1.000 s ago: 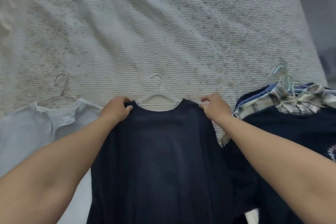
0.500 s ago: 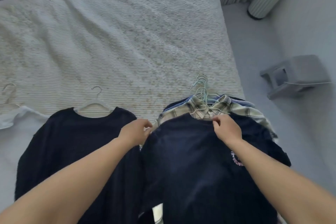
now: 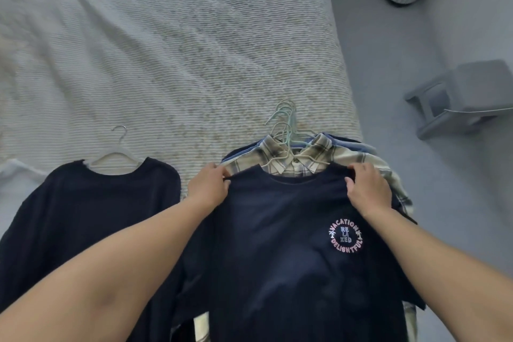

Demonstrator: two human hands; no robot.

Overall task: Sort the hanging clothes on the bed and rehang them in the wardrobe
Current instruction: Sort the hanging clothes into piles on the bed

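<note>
Your left hand [image 3: 206, 189] and right hand [image 3: 367, 191] each pinch a shoulder of the navy logo T-shirt [image 3: 291, 253] atop the hanger pile [image 3: 286, 122].

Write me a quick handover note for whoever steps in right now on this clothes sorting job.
Left hand pinches the left shoulder of the navy logo T-shirt; right hand pinches its right shoulder.
That shirt tops the unsorted pile at the bed's right edge, hangers bunched above it.
Done: a dark sweater on a white hanger lies apart to the left; a white garment lies beyond it.
Left: sort the remaining pile, including the plaid shirt, then rehang everything in the wardrobe, which is not in view.
</note>
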